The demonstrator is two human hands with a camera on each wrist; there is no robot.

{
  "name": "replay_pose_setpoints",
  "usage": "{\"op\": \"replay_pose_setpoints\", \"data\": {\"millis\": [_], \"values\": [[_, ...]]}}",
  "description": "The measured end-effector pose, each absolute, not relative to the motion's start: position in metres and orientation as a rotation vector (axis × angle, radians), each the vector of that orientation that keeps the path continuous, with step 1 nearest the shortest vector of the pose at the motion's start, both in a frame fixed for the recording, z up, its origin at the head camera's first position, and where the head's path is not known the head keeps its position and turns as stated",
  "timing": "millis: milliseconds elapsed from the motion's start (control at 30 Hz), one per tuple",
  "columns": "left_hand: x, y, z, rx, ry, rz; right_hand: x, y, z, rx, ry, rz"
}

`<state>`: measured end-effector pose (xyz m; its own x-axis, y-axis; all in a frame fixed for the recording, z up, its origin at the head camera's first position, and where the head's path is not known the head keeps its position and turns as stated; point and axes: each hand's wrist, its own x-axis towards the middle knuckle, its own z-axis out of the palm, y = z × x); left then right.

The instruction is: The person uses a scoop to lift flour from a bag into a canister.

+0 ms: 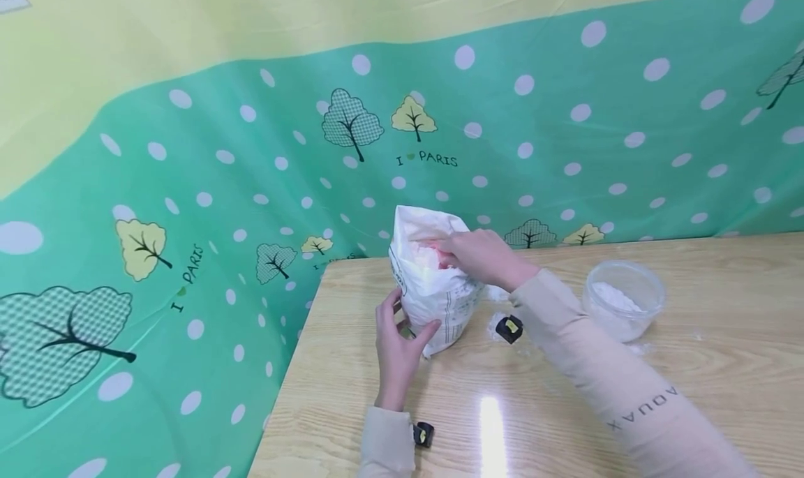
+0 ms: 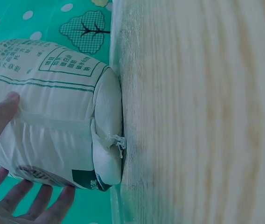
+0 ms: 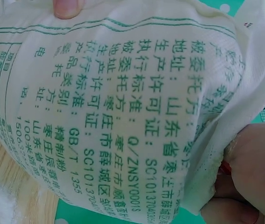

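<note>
Right wrist: bag (image 3: 118, 98) reads "GB/T 1355"; left hand (image 1: 400, 347) clasps it, right hand (image 1: 482, 255) grips something red (image 1: 444, 258).

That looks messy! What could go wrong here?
The white bag might tip if the left hand, gripping its lower part, slackened. White powder already lies on the table; more could spill if the right hand lifts out the red object it holds at the bag's mouth. The right sleeve passes close to the clear tub in the head view and might bump it.
</note>
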<state>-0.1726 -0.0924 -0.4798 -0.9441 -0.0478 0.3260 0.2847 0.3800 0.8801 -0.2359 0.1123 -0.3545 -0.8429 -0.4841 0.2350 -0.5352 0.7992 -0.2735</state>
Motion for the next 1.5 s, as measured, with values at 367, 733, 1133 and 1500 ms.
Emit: {"op": "replay_pose_setpoints", "data": {"millis": [367, 733, 1133, 1500], "values": [[-0.172, -0.091, -0.481, -0.200, -2.358, -1.587, -0.225, 0.130, -0.353, 0.744, -2.845, 0.657], [-0.171, -0.093, -0.480, -0.189, -2.367, -1.564, -0.219, 0.141, -0.350, 0.717, -2.802, 0.750], [-0.172, -0.091, -0.480, -0.188, -2.388, -1.556, -0.213, 0.150, -0.351, 0.682, -2.758, 0.871], [-0.172, -0.092, -0.481, -0.174, -2.393, -1.569, -0.209, 0.153, -0.351, 0.602, -2.768, 0.909]]}}
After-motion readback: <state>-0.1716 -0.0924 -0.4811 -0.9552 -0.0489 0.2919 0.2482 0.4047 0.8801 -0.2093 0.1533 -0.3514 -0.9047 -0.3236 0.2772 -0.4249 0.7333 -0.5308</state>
